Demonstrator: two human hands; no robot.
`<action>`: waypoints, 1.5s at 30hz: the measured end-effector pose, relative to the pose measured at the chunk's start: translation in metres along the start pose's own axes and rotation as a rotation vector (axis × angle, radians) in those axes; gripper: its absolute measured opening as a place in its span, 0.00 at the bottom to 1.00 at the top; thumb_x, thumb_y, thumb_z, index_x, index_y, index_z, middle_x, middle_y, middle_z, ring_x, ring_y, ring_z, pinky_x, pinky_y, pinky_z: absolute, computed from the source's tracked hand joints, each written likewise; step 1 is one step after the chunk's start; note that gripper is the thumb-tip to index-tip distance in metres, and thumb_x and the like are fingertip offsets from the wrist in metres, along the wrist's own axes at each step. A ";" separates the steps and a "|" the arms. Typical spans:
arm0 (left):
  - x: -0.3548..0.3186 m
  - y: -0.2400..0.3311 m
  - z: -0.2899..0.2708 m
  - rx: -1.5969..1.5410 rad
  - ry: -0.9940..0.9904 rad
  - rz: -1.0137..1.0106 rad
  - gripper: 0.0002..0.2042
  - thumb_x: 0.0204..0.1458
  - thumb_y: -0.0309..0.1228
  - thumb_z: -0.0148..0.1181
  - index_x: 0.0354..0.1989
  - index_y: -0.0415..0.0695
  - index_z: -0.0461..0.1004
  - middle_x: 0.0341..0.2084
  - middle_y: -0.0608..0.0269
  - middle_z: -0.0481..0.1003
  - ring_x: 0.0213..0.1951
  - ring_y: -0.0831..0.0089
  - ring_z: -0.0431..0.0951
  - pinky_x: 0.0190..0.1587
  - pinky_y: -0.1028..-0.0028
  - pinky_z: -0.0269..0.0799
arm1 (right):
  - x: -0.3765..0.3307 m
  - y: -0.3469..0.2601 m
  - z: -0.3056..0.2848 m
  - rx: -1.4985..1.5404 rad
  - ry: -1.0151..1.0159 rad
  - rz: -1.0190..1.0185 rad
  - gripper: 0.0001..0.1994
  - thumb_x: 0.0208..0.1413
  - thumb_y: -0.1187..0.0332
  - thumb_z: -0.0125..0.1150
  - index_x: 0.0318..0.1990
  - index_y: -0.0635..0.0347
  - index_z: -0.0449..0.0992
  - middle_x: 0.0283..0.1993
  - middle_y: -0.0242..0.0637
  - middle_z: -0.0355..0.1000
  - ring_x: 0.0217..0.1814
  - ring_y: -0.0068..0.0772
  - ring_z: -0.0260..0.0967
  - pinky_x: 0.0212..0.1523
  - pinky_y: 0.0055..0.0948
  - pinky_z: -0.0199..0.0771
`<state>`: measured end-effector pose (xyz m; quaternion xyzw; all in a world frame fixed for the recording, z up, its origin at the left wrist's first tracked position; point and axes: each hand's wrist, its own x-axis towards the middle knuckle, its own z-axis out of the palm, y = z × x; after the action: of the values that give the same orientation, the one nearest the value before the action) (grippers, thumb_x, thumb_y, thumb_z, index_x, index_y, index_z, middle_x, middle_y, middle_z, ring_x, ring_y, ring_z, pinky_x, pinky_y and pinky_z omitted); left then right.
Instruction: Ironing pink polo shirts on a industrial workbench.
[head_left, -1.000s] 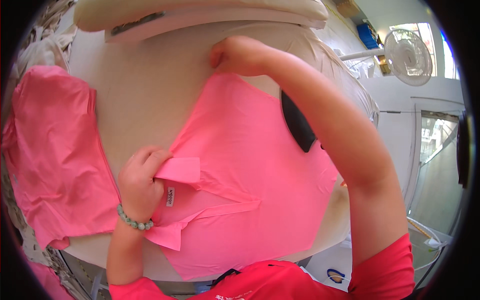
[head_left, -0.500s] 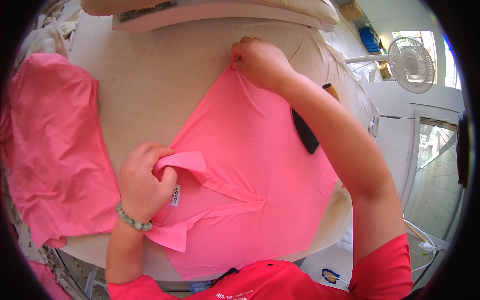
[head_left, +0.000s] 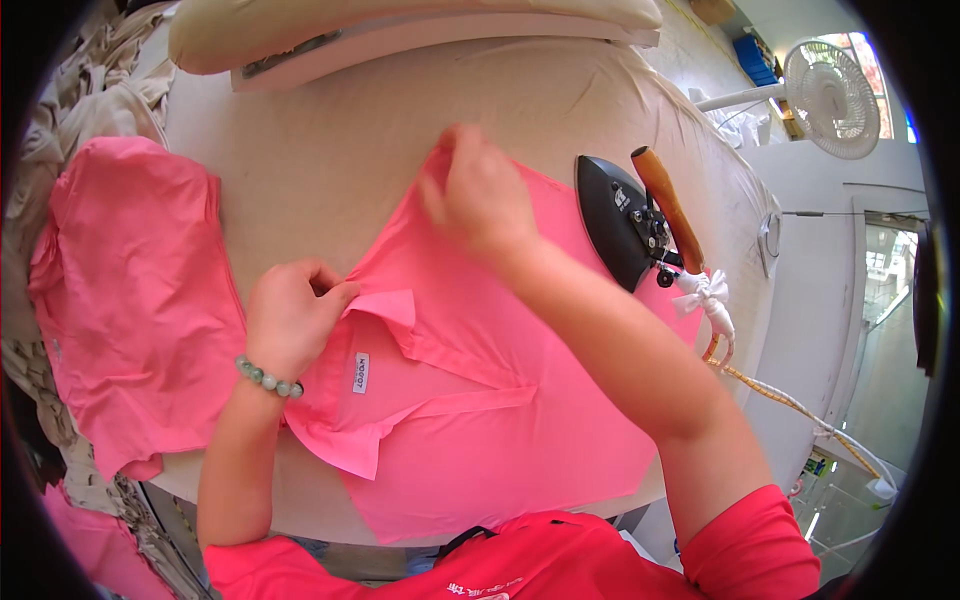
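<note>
A pink collared shirt [head_left: 560, 400] lies spread over the cream padded ironing table [head_left: 300, 170], its neck opening and small white label facing me. My left hand [head_left: 295, 312], with a beaded bracelet on its wrist, pinches the fabric beside the collar. My right hand [head_left: 475, 190] is at the far upper corner of the shirt, smeared by motion, so its grip on the cloth is unclear. A black iron [head_left: 618, 222] with a wooden handle rests at the right, partly over the shirt's edge.
More pink fabric [head_left: 140, 310] lies folded at the left. Behind it is a heap of beige cloth [head_left: 85, 150]. A padded pressing board [head_left: 420, 25] stands along the far side. The iron's cord [head_left: 780, 395] runs off right, below a white fan [head_left: 830, 100].
My right hand has moved left and nearer to me along the shirt's upper edge. The iron, previously mostly hidden behind my right arm, now shows. My left hand stays by the collar.
</note>
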<state>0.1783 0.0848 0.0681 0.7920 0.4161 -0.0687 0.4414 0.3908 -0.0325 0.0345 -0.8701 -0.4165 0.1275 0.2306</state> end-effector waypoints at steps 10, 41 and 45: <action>-0.002 0.003 0.000 0.205 -0.007 0.109 0.07 0.51 0.25 0.70 0.32 0.38 0.77 0.27 0.56 0.81 0.30 0.61 0.82 0.34 0.63 0.76 | -0.036 0.011 0.029 -0.161 0.048 -0.165 0.58 0.55 0.29 0.59 0.76 0.72 0.50 0.81 0.59 0.47 0.85 0.56 0.39 0.82 0.56 0.38; 0.101 0.077 -0.005 0.873 -0.243 0.832 0.58 0.28 0.32 0.85 0.76 0.54 0.60 0.72 0.48 0.60 0.71 0.49 0.63 0.70 0.57 0.64 | -0.064 0.063 -0.018 -0.139 -0.066 -0.526 0.35 0.59 0.50 0.65 0.69 0.59 0.69 0.77 0.47 0.59 0.81 0.52 0.52 0.80 0.56 0.46; 0.109 0.086 -0.006 0.893 -0.263 0.812 0.58 0.27 0.36 0.86 0.76 0.56 0.61 0.74 0.49 0.58 0.75 0.50 0.57 0.72 0.55 0.62 | -0.082 0.085 -0.104 -0.233 0.232 -0.474 0.27 0.54 0.65 0.69 0.63 0.56 0.75 0.71 0.42 0.67 0.77 0.46 0.59 0.80 0.54 0.48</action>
<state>0.3094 0.1318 0.0747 0.9804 -0.0453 -0.1599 0.1060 0.4396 -0.1739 0.0835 -0.7778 -0.5911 -0.0790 0.1985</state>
